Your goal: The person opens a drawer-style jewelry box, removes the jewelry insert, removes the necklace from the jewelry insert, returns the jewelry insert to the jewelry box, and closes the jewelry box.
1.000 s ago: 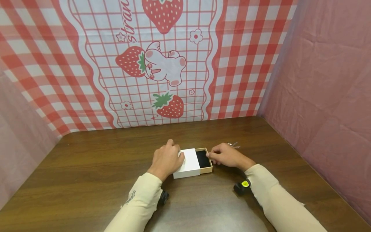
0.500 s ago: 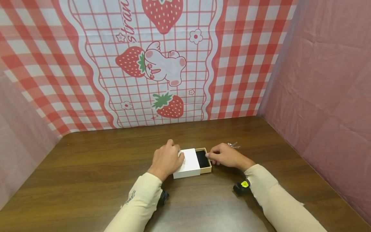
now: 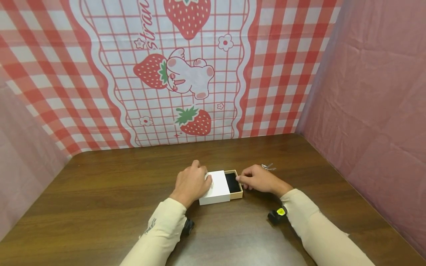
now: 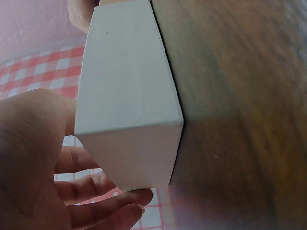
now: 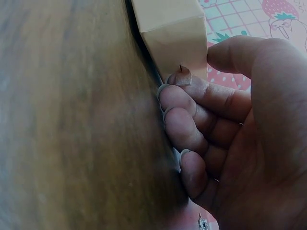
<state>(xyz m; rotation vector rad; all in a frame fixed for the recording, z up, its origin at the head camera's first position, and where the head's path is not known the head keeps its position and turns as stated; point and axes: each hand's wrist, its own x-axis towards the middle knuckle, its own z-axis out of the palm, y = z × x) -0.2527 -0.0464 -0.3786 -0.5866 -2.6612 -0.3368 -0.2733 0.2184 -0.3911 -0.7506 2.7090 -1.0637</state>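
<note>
A white box sleeve (image 3: 217, 187) lies on the table, with a tan cardboard drawer (image 3: 237, 195) sticking partway out of its right side. Inside the drawer shows a black insert (image 3: 232, 182). My left hand (image 3: 191, 183) grips the sleeve at its left end, thumb on top; the left wrist view has its fingers curving along the far side. My right hand (image 3: 261, 178) pinches the drawer's end wall, thumb over the rim and index finger against the outer face. By that fingertip, in the right wrist view, a small brown pull tab (image 5: 183, 76) stands out.
Behind the right hand lies a small silvery metal item (image 3: 269, 167). The wooden table (image 3: 116, 207) meets a red-and-white checked cloth (image 3: 276, 74) at the back and a pink cloth (image 3: 372, 92) at the right. A small black camera (image 3: 275, 216) hangs under the right wrist.
The drawer's end and the right fingertips have shifted very slightly left, toward the sleeve. My left hand and the sleeve stay in place.
</note>
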